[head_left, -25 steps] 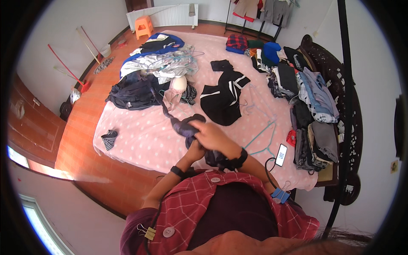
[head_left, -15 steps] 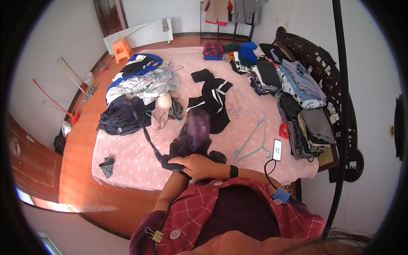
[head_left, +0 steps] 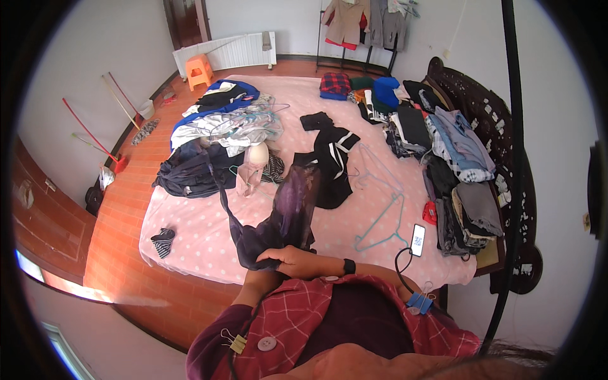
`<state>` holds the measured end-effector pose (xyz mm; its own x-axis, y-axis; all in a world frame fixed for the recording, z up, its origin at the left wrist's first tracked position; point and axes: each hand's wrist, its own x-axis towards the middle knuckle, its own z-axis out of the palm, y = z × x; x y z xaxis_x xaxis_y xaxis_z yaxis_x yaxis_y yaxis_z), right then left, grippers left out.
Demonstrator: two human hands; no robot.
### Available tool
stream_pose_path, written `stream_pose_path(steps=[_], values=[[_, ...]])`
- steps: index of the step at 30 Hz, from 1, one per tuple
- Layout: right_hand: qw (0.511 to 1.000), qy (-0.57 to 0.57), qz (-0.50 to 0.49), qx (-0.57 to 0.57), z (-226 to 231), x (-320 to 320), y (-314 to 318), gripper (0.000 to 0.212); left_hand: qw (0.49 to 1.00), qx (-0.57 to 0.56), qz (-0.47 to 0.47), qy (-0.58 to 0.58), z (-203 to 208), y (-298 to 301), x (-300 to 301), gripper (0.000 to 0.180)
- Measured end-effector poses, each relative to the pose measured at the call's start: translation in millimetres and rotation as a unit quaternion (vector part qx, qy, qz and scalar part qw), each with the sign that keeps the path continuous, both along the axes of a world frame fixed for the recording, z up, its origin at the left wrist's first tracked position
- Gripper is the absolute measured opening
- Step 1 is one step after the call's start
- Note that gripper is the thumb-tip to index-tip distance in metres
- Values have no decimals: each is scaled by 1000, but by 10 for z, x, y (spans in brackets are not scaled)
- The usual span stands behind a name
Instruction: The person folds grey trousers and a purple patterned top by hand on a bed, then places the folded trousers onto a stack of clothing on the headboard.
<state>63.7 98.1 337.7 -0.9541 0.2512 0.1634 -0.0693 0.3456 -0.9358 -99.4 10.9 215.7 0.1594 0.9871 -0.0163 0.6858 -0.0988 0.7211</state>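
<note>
Across the front of my body, my right hand (head_left: pixel 290 260) is closed on a dark purple, partly sheer garment (head_left: pixel 294 199). The cloth hangs out over the bed, and a long thin strip of it runs up towards the dark clothes on the left. My left forearm (head_left: pixel 258 285) comes in below the cloth, which hides that hand's fingers. Beyond the garment lies a black top with white stripes (head_left: pixel 329 155). A pink bra (head_left: pixel 250 180) rests to the left of the garment, beside a dark navy heap (head_left: pixel 193 171).
Teal hangers (head_left: pixel 383 234) and a phone (head_left: pixel 418 240) with a cable lie on the pink dotted bedspread (head_left: pixel 196 237), right of my hands. Folded clothes (head_left: pixel 475 206) are stacked along the dark headboard (head_left: pixel 506 130). Striped socks (head_left: pixel 163 242) lie near the left front edge. An orange stool (head_left: pixel 199 68) stands beyond.
The purple garment was bunched near my hands and is now more stretched out and hanging. My right hand keeps its grip. The whole view has shifted slightly.
</note>
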Motion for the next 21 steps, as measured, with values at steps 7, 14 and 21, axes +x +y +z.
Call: stream_pose_path(steps=[7,14,21], values=[[998,31,8,-58,-115,-115,17,42,993,-96,57,48,286,-45,28,40],[993,-5,-96,63,-32,94,22,31,982,122,138,33,646,599,157,40],[998,-57,10,-13,-4,44,27,37,978,150,143,39,466,610,148,40]])
